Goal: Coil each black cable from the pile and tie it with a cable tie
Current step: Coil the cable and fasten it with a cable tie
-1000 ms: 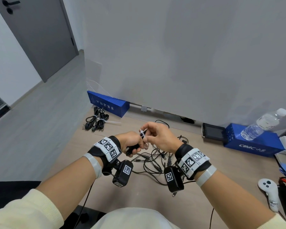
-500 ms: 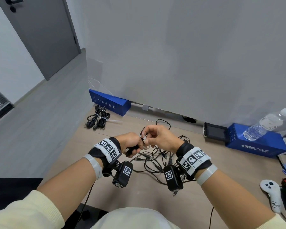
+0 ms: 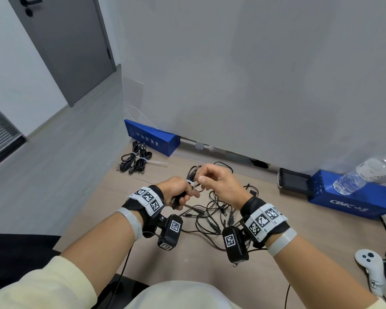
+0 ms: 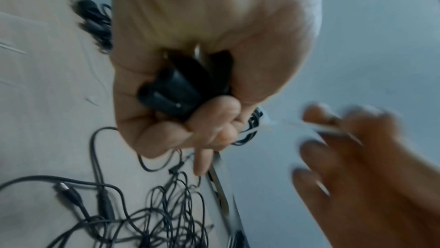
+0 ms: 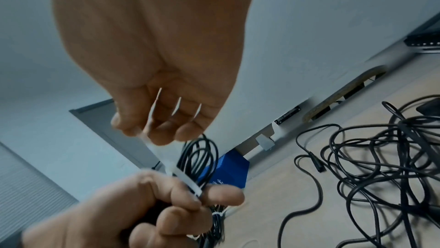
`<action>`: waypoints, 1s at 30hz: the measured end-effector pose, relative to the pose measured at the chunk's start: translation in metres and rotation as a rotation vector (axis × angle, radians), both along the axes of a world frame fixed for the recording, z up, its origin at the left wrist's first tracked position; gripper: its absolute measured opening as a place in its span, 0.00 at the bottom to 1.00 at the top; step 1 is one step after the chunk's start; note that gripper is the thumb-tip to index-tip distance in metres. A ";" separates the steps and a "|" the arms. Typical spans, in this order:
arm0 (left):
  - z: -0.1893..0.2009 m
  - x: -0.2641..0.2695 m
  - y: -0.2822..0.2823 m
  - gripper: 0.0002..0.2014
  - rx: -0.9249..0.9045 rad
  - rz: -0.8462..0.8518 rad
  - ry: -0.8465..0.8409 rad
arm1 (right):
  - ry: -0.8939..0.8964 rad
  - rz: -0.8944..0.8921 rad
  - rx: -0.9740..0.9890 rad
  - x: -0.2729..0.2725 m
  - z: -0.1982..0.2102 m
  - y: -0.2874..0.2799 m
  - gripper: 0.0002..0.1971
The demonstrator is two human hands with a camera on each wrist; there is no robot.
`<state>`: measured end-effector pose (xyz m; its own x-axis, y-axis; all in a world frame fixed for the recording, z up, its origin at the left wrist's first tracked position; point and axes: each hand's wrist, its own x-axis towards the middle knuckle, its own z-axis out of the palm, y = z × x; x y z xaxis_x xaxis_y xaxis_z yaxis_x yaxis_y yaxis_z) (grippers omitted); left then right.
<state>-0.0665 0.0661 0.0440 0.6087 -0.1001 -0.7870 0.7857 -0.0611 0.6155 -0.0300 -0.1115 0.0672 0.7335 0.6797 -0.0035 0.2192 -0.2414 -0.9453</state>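
Observation:
My left hand (image 3: 184, 196) grips a coiled black cable (image 3: 193, 171) by its middle, and its black plug (image 4: 171, 90) sticks out below my curled fingers. A white cable tie (image 3: 192, 183) is looped round the coil just above my left thumb. My right hand (image 3: 201, 180) pinches the cable tie's tail (image 5: 164, 159) between thumb and fingertip, holding it taut away from the coiled cable (image 5: 202, 158). More white tie tips show inside my right palm (image 5: 177, 107). The pile of loose black cables (image 3: 212, 216) lies on the table below both hands.
Two tied cable bundles (image 3: 135, 160) lie at the far left, beside a blue box (image 3: 152, 139) against the wall. At the right are a small screen (image 3: 294, 180), a second blue box (image 3: 348, 197) with a water bottle (image 3: 366, 175) on it, and a white controller (image 3: 370, 270).
My right hand has drawn the tie's tail a little to the right, away from my left hand. The left hand keeps the same grip on the coil.

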 end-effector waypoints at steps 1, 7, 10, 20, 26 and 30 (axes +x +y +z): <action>-0.001 0.000 0.004 0.16 -0.032 0.037 0.010 | 0.043 0.022 0.035 0.000 0.001 -0.003 0.05; 0.001 -0.005 0.006 0.14 -0.142 0.061 0.046 | 0.266 0.083 0.109 -0.001 0.002 -0.009 0.07; 0.004 -0.002 0.010 0.15 -0.223 0.087 0.031 | 0.253 0.041 0.009 0.004 -0.004 -0.014 0.07; 0.008 0.000 -0.023 0.06 -0.269 0.140 -0.150 | 0.190 -0.135 -0.204 0.014 -0.034 -0.027 0.10; 0.010 0.000 -0.036 0.11 -0.129 0.090 -0.249 | 0.091 -0.044 -0.265 0.009 -0.036 -0.044 0.11; 0.002 -0.001 -0.046 0.12 -0.024 0.076 -0.313 | 0.051 -0.104 -0.283 0.010 -0.031 -0.056 0.15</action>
<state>-0.0676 0.0198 0.0461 0.8276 -0.0608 -0.5580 0.5594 0.0080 0.8288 -0.0199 -0.1671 0.0358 0.7929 0.5681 -0.2205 0.1337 -0.5152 -0.8466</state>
